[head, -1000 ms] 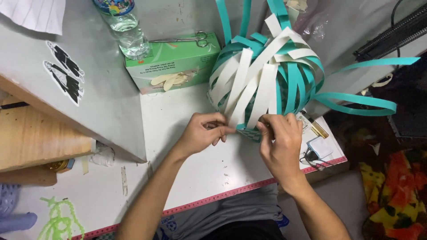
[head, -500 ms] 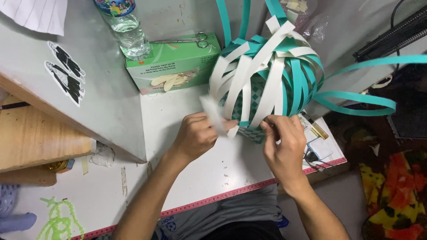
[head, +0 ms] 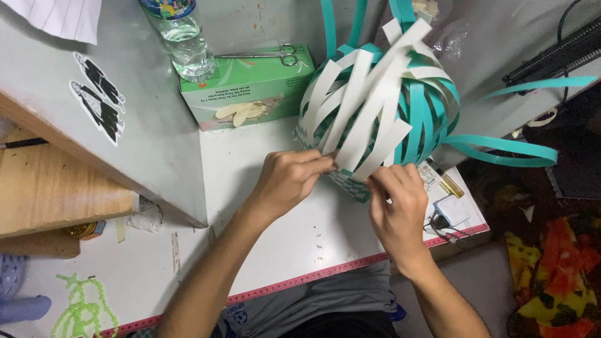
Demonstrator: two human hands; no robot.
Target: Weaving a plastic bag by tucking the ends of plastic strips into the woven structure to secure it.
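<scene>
My two hands worked at the near side of a half-woven basket (head: 382, 119) of white and teal strips, which stood on the white table (head: 300, 238) just in front of me. My left hand (head: 289, 181) had its fingers (head: 322, 164) pinched narrow on the lower end of one white strip (head: 350, 125) that ran up and over the basket's round body. My right hand (head: 395, 206) pressed against the woven base, fingers curled close on the strip ends there; whether it gripped one strip or merely steadied the weave I could not tell.

The basket looked light and springy: the flat strips seemed stiff enough to hold a curve yet ready to flick loose, and probably smooth to the touch. I judged the best hold to be low on a strip, close to the finished weave, where a pinch would not kink it. Long loose teal strips (head: 507, 150) swept out to the right and upward, apt to catch a wrist.

A green box (head: 250, 87) lay just beside the basket on the left, a pair of scissors (head: 269, 56) resting on top. A clear water bottle (head: 181, 37) stood behind the box on a grey raised surface (head: 144, 138), close enough to be tipped by a swinging strip. Small items, among them a little gold tube (head: 449, 185), sat by my right hand, partly hidden by the basket.
</scene>
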